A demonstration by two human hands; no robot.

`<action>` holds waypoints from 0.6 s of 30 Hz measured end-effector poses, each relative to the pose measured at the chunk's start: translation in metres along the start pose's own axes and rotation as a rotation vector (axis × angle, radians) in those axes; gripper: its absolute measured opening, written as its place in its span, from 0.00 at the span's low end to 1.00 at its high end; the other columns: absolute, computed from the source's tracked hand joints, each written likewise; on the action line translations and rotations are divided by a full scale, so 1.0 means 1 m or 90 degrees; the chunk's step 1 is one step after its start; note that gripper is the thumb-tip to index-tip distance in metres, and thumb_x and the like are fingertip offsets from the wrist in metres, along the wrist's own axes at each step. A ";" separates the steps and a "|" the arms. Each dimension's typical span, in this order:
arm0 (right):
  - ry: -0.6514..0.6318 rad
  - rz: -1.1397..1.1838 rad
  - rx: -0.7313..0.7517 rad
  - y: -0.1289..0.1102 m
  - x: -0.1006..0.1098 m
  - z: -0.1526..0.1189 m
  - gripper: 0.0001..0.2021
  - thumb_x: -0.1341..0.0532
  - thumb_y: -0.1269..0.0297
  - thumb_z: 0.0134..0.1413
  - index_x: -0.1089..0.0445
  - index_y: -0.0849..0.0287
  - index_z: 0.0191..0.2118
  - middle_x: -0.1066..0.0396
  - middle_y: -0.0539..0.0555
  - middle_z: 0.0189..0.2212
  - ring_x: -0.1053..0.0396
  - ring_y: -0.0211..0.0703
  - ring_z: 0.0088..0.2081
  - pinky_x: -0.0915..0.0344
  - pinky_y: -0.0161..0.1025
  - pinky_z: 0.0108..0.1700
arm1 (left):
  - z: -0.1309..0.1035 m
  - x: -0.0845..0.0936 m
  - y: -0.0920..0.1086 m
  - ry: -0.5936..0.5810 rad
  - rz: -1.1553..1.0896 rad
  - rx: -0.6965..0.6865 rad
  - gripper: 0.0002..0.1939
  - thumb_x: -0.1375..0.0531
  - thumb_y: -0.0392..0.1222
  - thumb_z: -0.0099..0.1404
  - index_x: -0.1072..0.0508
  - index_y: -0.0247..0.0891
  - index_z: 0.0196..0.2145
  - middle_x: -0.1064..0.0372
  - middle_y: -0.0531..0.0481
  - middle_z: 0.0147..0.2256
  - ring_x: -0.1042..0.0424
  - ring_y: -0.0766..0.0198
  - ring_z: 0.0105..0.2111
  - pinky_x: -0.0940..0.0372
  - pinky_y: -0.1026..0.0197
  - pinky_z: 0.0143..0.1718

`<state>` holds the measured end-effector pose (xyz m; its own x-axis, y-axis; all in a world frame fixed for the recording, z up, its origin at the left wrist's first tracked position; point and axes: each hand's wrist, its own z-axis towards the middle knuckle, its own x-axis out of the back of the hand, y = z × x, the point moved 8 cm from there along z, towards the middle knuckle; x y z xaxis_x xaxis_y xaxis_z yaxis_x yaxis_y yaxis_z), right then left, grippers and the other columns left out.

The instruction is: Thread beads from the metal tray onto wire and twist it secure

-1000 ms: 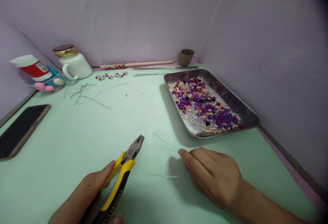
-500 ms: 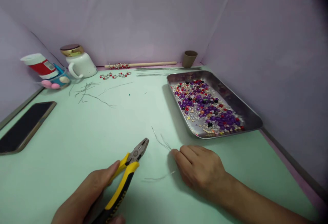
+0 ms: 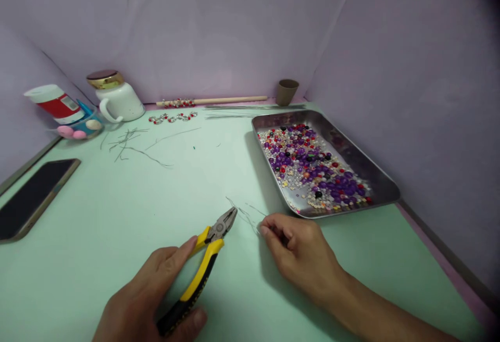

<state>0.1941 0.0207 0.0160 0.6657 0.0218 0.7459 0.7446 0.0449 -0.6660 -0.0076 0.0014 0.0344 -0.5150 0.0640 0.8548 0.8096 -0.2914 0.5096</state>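
My left hand (image 3: 152,292) is wrapped round the handles of yellow and black pliers (image 3: 203,269). The jaws of the pliers are slightly apart and point away to the right, close to the far ends of some thin wires (image 3: 245,216). These wires are pinched between the thumb and forefinger of my right hand (image 3: 299,251), which is just below the near edge of a metal tray (image 3: 380,183). Purple, red, black and pearly beads (image 3: 312,167) lie in the tray. Whether the jaws touch a wire is unclear.
Loose wire pieces (image 3: 127,141) lie at the back left, near a phone (image 3: 35,196), a white mug (image 3: 125,102) and a clear bowl (image 3: 97,128). Beaded wire (image 3: 172,118), a wooden stick (image 3: 230,100) and a brown cup (image 3: 287,92) are along the back.
My left hand and the pliers have moved right and slightly up, nearer the wires. My right hand has turned, so its thumb and fingertips now show. The view has shifted slightly.
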 end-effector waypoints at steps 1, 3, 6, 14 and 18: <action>-0.005 0.000 -0.003 0.000 -0.001 0.001 0.10 0.50 0.67 0.51 0.34 0.60 0.24 0.42 0.46 0.15 0.45 0.34 0.18 0.50 0.31 0.21 | 0.000 -0.001 0.000 -0.003 0.004 0.003 0.29 0.41 0.47 0.49 0.37 0.48 0.50 0.33 0.52 0.46 0.31 0.58 0.41 0.33 0.65 0.36; -0.009 -0.004 0.004 -0.002 -0.001 0.002 0.10 0.49 0.68 0.51 0.34 0.60 0.24 0.42 0.47 0.15 0.45 0.34 0.18 0.50 0.31 0.21 | 0.001 -0.003 0.001 -0.015 0.015 0.001 0.29 0.42 0.46 0.50 0.39 0.49 0.51 0.34 0.52 0.46 0.31 0.59 0.41 0.34 0.66 0.35; -0.008 -0.010 0.010 -0.002 -0.001 0.004 0.10 0.49 0.68 0.50 0.34 0.60 0.24 0.42 0.47 0.14 0.45 0.34 0.18 0.50 0.31 0.21 | 0.002 -0.007 0.003 -0.032 0.045 -0.011 0.30 0.42 0.46 0.50 0.41 0.49 0.53 0.35 0.51 0.47 0.30 0.59 0.40 0.33 0.66 0.34; -0.016 -0.013 -0.034 0.004 -0.001 0.004 0.10 0.49 0.67 0.50 0.35 0.59 0.23 0.41 0.47 0.14 0.44 0.35 0.18 0.51 0.31 0.21 | 0.007 -0.018 0.012 -0.055 0.176 -0.022 0.31 0.45 0.41 0.51 0.44 0.53 0.54 0.34 0.51 0.43 0.29 0.62 0.30 0.33 0.64 0.26; -0.020 -0.002 -0.062 0.005 0.000 0.003 0.09 0.49 0.67 0.49 0.36 0.59 0.22 0.42 0.47 0.14 0.45 0.35 0.18 0.52 0.32 0.21 | 0.009 -0.013 0.015 -0.039 0.136 -0.041 0.31 0.45 0.46 0.53 0.47 0.52 0.55 0.36 0.50 0.46 0.29 0.61 0.33 0.33 0.65 0.28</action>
<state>0.1978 0.0244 0.0123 0.6628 0.0535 0.7468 0.7487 -0.0525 -0.6608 0.0136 0.0048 0.0312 -0.3142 0.0517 0.9480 0.8777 -0.3649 0.3108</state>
